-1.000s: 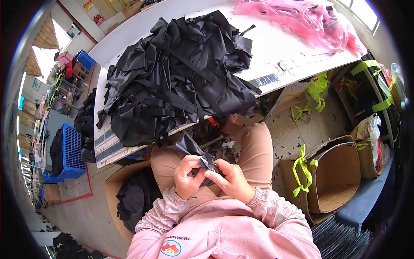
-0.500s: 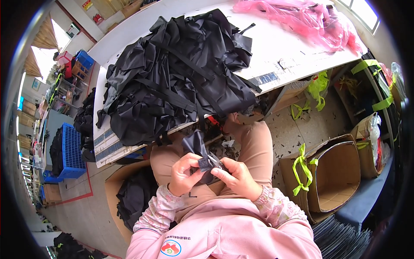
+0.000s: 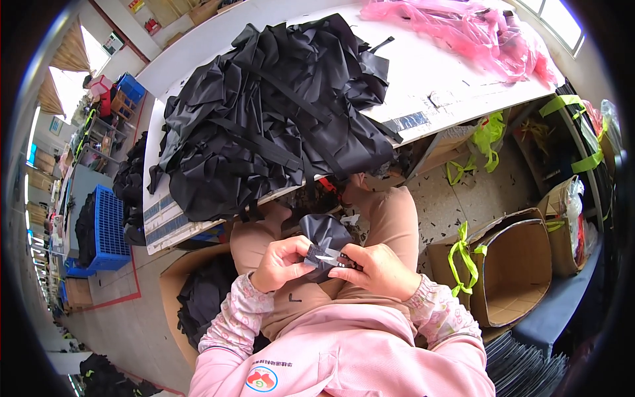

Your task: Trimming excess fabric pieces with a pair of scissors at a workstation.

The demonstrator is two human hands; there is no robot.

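Over my lap, my left hand [image 3: 280, 264] pinches the edge of a black fabric piece [image 3: 325, 230] between thumb and fingers. The rest of that piece hangs beyond my hands, between my knees. My right hand [image 3: 385, 270] is closed around a small pair of scissors [image 3: 329, 259], their silver blades pointing left against the fabric edge by my left fingertips. The handles are mostly hidden by my fingers. Ahead, a large heap of black fabric pieces [image 3: 264, 126] with straps covers much of the white table [image 3: 423, 79].
Pink plastic sheeting [image 3: 463, 36] lies at the table's far right. To my right stands an open cardboard box [image 3: 512, 278] with a yellow-green strip [image 3: 464, 261] tied on. At my left, another box [image 3: 173, 278] holds black fabric. Black scraps litter the floor beneath the table.
Both hands have shifted slightly, the right one outward to the right. The fabric piece now spreads lower and farther right, and the scissor blades show more plainly against its edge.
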